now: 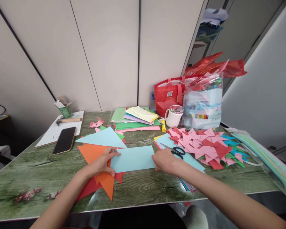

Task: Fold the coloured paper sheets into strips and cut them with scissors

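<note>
A light blue paper rectangle (pixel 133 158) lies flat on the green table (pixel 38 168) in front of me. My left hand (pixel 102 163) pinches its left edge, thumb on top and fingers curled beneath. My right hand (pixel 165 160) grips the right edge, fingers closed on the paper. Under my left hand lie orange (pixel 95 152) and red paper triangles (pixel 88 188), with a light blue triangle (pixel 102 139) just behind them. Black-handled scissors (pixel 177 151) rest on blue sheets right beside my right hand.
A heap of pink, red and blue folded triangles (pixel 207 147) fills the right side. Behind are a stack of coloured paper (pixel 135 119), a glue stick (pixel 163 126), a white mug (pixel 173 117), a red bag (pixel 170 94) and a plastic bag (pixel 202 103). A phone (pixel 64 140) and hammer (pixel 68 120) sit at left.
</note>
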The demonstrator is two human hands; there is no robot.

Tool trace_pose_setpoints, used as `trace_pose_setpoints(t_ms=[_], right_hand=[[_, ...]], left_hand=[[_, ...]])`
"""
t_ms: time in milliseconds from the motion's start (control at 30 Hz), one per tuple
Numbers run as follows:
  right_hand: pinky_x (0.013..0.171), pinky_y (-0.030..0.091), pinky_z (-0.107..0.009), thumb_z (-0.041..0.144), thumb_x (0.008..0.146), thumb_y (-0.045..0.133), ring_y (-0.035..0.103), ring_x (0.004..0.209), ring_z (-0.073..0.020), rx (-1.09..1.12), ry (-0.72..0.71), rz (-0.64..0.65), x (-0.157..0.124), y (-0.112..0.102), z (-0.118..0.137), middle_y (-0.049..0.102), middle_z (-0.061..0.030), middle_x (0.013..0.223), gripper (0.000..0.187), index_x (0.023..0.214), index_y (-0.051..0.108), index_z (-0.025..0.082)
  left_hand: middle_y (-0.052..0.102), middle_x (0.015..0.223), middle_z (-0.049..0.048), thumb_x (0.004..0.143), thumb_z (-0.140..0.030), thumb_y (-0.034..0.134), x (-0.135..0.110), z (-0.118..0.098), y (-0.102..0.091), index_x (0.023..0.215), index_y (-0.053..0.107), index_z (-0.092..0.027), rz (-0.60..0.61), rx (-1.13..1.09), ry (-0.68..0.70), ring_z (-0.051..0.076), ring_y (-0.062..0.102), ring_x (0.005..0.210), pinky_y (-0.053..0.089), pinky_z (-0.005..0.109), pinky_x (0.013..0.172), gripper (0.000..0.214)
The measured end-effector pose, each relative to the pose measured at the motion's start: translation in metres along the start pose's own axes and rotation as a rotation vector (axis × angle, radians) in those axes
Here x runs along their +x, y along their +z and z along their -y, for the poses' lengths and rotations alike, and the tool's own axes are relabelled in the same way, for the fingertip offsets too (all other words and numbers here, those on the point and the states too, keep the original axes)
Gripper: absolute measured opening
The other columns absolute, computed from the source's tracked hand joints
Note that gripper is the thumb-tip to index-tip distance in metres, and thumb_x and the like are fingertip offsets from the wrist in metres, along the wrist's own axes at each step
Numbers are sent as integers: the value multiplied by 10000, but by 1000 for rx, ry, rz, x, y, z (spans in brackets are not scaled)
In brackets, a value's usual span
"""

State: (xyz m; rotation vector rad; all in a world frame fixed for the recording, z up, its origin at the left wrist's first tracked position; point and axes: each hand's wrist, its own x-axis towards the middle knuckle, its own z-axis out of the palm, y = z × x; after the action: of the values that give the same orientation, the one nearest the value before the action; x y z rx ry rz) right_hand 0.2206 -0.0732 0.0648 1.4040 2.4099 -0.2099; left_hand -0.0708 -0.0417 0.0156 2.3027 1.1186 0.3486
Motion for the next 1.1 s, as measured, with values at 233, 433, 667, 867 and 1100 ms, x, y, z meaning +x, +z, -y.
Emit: trace_pose_setpoints(t_ms=[233,433,667,867,1100], right_hand=[[849,450,-393,24,699,557,571,964,-272,-203,-354,-301,1,26,12,590,-178,1067,286,978,592,76],[608,424,-292,20,776,462,602,794,-204,-148,-425,-341,15,34,-6,642,-89,914,215,931,563,128],[621,348,-263,132,870,400,605,848,-190,-53,72,-769,34,-33,-70,672,-93,1023,254,994,620,163],[620,378,-298,120,890,369,550,933,-240,-199,337,-1139,61,-88,-112,634,-91,1171,332,1123,603,154],[1009,338,-416,62,880,366,401,1247,-248,183,-33,-714,129,-56,-123,517,-133,1342,380,1191,581,104]], left_hand=[[619,985,41,790,-349,578,17,1,-16,1051,597,-212,-62,114,-99,189,595,813,495,297,728,295],[580,1207,139,723,-94,351,27,32,-44,1116,580,-130,-236,297,-167,268,532,1107,413,424,935,457],[599,1241,107,697,-64,324,28,56,-39,1145,596,-125,-212,406,-194,240,525,1173,372,401,1018,527],[570,1279,132,787,-50,278,24,56,-36,1185,575,-122,-177,454,-198,235,536,1175,414,389,984,501],[656,1123,128,759,-15,348,21,57,-37,1110,611,-164,-230,468,-185,267,603,1072,466,418,920,463]])
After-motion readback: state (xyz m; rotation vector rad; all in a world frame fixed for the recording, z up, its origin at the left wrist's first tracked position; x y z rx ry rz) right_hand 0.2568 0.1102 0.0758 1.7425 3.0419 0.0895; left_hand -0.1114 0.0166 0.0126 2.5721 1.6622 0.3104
